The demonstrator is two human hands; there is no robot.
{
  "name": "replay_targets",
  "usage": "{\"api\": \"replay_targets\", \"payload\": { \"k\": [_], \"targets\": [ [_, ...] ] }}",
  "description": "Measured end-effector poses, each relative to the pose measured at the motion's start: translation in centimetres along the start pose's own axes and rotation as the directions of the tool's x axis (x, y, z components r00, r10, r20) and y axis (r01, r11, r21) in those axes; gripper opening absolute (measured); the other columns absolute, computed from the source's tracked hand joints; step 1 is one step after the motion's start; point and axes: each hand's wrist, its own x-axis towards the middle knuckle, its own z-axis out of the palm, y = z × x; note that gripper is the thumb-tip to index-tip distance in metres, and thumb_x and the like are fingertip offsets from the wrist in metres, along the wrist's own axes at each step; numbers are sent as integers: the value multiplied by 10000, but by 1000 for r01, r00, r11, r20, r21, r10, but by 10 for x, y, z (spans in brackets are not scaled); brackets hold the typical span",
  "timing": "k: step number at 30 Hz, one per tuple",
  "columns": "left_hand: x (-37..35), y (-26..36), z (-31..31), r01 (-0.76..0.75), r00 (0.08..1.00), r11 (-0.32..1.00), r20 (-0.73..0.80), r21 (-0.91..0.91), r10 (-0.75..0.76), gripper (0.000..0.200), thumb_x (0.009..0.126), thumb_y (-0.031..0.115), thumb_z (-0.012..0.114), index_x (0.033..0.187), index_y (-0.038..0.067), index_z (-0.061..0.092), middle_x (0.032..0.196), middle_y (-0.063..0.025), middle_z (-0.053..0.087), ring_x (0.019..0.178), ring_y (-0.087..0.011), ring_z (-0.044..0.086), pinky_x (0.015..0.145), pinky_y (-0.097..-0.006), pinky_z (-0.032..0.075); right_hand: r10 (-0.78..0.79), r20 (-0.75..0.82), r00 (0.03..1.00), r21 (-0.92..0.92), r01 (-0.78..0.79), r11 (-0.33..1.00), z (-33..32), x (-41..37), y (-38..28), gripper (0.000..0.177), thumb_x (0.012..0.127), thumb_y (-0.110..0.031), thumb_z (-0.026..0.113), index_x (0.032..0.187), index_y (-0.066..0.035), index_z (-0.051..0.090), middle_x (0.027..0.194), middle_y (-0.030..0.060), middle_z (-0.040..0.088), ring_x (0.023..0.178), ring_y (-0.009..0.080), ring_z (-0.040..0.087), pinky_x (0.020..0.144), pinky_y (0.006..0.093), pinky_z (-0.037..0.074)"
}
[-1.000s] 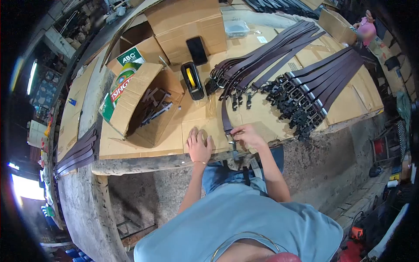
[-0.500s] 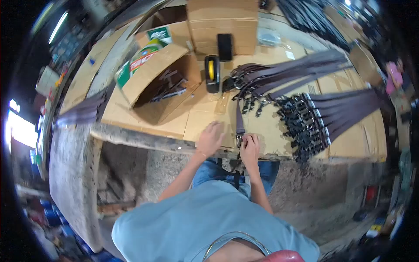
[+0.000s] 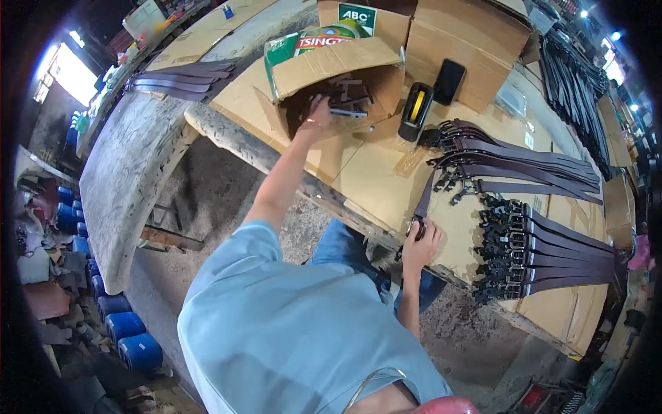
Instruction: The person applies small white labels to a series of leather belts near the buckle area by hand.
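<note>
My left hand (image 3: 317, 113) is inside the tilted cardboard box (image 3: 338, 61), beside short grey and brown strips (image 3: 350, 103). Its fingers look stretched out and hold nothing I can see, though shadow hides part of them. My right hand (image 3: 423, 247) is closed round the buckle end of a dark brown belt (image 3: 425, 198) near the table's front edge. The belt runs from there up towards a bundle of brown belts (image 3: 517, 160). Right of that hand lies a second bundle of belts (image 3: 569, 252), their black and metal buckles lined up.
A tape dispenser (image 3: 416, 112) with yellow tape and a black phone (image 3: 449, 81) are behind the work area, against a large carton (image 3: 469, 41). More belts (image 3: 183, 79) lie at the far left. Black straps (image 3: 572, 90) hang at the back right. Blue drums (image 3: 140, 352) stand on the floor.
My left hand has left the table edge beside the belt and reached up and left into the box. My right hand stays at the buckle end. The view has turned left.
</note>
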Motion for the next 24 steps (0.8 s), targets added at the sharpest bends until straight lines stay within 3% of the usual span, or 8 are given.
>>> {"api": "replay_targets", "payload": {
  "k": [2,5,12,16,17,20,22,24],
  "targets": [
    [16,-26,20,130,933,953,293,275,-212,250,803,70,494,1030,47,597,1137,-215,535,1084,-350,512,915,-418,426,-5,-18,1000,-23,5,1000,0,0,2,240,826,-171,601,990,3,577,992,176,541,985,354,486,860,443,384],
    [25,-9,-7,168,851,952,450,255,-271,231,792,69,500,998,35,600,1093,-227,557,1116,-372,490,918,-415,425,18,-45,999,-12,-19,1000,-4,-2,-1,218,823,-163,600,970,-3,578,987,167,548,974,345,491,844,438,390],
    [29,-8,-14,222,919,972,316,75,-234,168,774,41,513,910,1,605,977,-243,596,999,-395,557,843,-435,461,24,-69,997,17,-23,1000,-8,2,-5,190,800,-132,615,933,-2,575,938,157,559,910,340,508,805,430,401],
    [-12,75,-71,142,952,964,299,-223,-71,198,745,48,633,936,-5,638,772,-174,654,726,-220,643,692,-320,500,126,-54,991,128,-119,985,-10,1,1,202,797,-131,626,943,1,580,917,151,560,893,325,518,785,407,411],
    [-30,96,-68,161,918,945,394,-283,-39,199,727,50,662,915,-14,644,767,-155,664,701,-173,639,661,-296,502,311,18,950,186,-309,933,-12,0,-1,228,793,-138,644,958,7,580,907,140,559,889,294,524,770,375,417],
    [-101,186,-72,266,715,857,686,-442,131,187,705,62,713,851,-37,651,761,-111,677,669,-93,623,629,-241,501,196,-62,979,286,-171,943,-12,1,4,291,785,-152,664,1008,16,582,948,143,579,903,277,552,780,336,438],
    [-148,219,-53,263,656,714,663,-649,361,195,720,68,711,877,-29,649,731,-90,662,667,-91,615,628,-243,503,155,-109,982,271,-121,955,-28,8,-8,302,782,-156,671,1011,21,586,937,144,594,884,279,569,782,329,447],
    [-173,248,-44,225,658,685,627,-693,417,217,724,64,706,910,-27,640,732,-84,655,668,-91,613,627,-246,505,95,222,970,438,-186,880,-41,9,-11,298,779,-162,681,993,31,604,844,136,628,813,268,601,772,331,463]
  ]
}}
